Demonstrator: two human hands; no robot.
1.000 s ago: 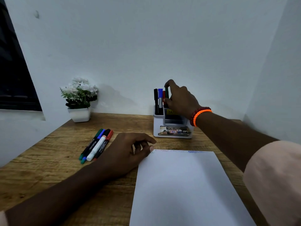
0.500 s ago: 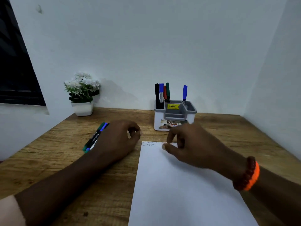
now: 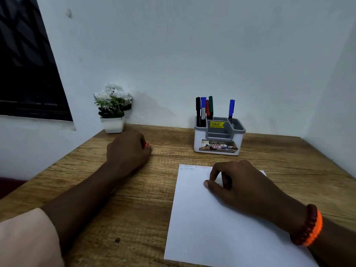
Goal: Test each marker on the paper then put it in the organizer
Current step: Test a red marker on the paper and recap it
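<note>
Green marker's now in the grey-and-white plastic organizer (image 3: 218, 140); right hand (image 3: 242, 182) back on white paper sheet (image 3: 212, 228), loosely curled, empty. Left hand (image 3: 128, 151) grasping next red-tipped marker (image 3: 147, 145).

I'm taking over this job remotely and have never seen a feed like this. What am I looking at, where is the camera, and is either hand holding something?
No machine here: a person's two bare hands, filmed by one camera worn on the head, looking forward and down. On the wooden table lie a sheet of paper with scribbles along its top edge, an organizer holding five markers, and a potted plant. The left hand is curled over something with a red tip, likely a marker. The right hand rests on the paper, fingers loosely curled, holding nothing.
</note>
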